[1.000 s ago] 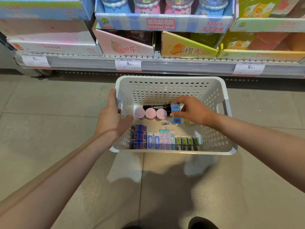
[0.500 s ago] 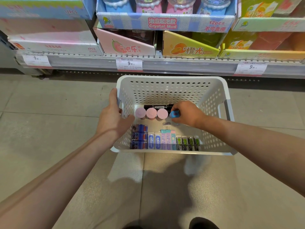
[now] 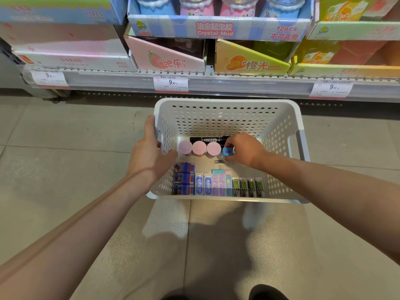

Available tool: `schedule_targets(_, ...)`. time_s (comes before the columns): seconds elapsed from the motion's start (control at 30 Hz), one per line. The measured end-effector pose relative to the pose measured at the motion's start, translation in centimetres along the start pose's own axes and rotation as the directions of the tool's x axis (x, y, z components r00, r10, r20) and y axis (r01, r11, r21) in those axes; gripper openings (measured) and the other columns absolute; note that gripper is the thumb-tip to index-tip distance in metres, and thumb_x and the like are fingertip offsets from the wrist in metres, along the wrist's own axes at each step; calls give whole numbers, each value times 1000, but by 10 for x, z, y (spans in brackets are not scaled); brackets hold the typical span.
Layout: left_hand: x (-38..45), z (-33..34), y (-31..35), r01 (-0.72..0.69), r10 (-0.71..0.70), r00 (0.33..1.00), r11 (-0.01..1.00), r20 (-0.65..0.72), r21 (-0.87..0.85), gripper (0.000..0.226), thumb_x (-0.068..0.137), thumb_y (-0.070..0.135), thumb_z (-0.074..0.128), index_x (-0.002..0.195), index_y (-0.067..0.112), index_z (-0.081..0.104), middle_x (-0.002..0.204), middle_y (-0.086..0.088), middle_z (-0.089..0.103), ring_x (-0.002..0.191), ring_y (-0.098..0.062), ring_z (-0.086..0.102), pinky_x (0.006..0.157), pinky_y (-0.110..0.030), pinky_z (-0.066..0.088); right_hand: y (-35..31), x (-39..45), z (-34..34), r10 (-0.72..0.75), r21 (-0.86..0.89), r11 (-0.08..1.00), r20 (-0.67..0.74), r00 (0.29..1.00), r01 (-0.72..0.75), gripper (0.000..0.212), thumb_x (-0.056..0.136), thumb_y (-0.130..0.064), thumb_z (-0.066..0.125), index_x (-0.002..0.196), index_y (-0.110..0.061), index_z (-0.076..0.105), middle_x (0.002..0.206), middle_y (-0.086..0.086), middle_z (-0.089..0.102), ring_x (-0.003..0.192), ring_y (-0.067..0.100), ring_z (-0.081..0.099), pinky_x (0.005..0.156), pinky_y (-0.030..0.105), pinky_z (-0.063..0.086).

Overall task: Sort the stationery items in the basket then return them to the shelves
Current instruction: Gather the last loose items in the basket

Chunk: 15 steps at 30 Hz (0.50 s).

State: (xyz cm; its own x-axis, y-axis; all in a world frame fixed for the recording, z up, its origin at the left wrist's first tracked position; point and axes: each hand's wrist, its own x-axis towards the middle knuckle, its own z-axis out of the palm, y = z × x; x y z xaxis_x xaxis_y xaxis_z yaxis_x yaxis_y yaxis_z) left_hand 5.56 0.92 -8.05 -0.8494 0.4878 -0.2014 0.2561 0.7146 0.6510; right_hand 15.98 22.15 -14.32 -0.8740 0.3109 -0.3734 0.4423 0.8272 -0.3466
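Head view looks down on a white perforated plastic basket standing on the grey tiled floor at frame centre. Left hand holds the basket's left rim, its grip wrapped over the wall with the thumb inside. Right hand reaches into the basket, its grip pinching a small blue cube-shaped item just right of three pink round-capped tubes. A black marker box lies behind the tubes. Along the near wall stands a row of wrapped erasers. Shelf with price tags crosses the upper frame
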Motion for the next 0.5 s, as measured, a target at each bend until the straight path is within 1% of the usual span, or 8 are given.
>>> schedule_targets(0.07,0,0,0,0,0,1000,1000,-1,5,83,79,13,66,145,27,17,78,12,56,71,-8,60,61,-33,54,0,1,3,21,-8,1000,-1,1000,-21,30,77,-29,72,103,-14,66,102,4,67,91,21,60,71,28,46)
schedule_targets(0.2,0,0,0,8,-8,1000,1000,-1,9,83,79,13,66,145,28,17,77,11,57,70,-11,60,60,-32,53,1,3,7,44,-38,998,10,999,-44,28,78,-31,71,101,-17,65,101,2,67,89,20,60,69,27,47)
schedule_targets(0.27,0,0,0,15,-15,1000,1000,-1,19,84,78,14,66,144,28,17,80,6,59,71,-15,62,63,-36,55,2,3,8,51,-51,997,11,999,-51,27,78,-31,71,102,-18,65,102,1,66,90,19,59,68,27,45)
schedule_targets(0.33,0,0,0,17,-17,1000,1000,-2,22,84,78,14,66,144,28,17,81,6,59,72,-17,63,64,-39,57,3,4,10,61,-51,997,14,998,-60,26,79,-30,71,102,-18,65,102,1,66,91,20,59,68,27,45)
schedule_targets(0.43,0,0,1,11,-11,1000,1000,-3,21,81,79,13,66,143,28,19,77,14,55,69,-13,61,61,-35,55,4,4,11,71,-45,997,18,997,-70,26,78,-30,71,100,-18,65,101,1,66,90,20,59,67,26,44)
schedule_targets(0.5,0,0,2,14,-14,1000,1000,-5,17,80,79,13,66,142,29,20,75,13,55,68,-13,61,59,-33,54,4,4,13,72,-48,996,23,997,-70,26,78,-30,72,99,-18,65,99,1,65,86,19,58,65,26,42)
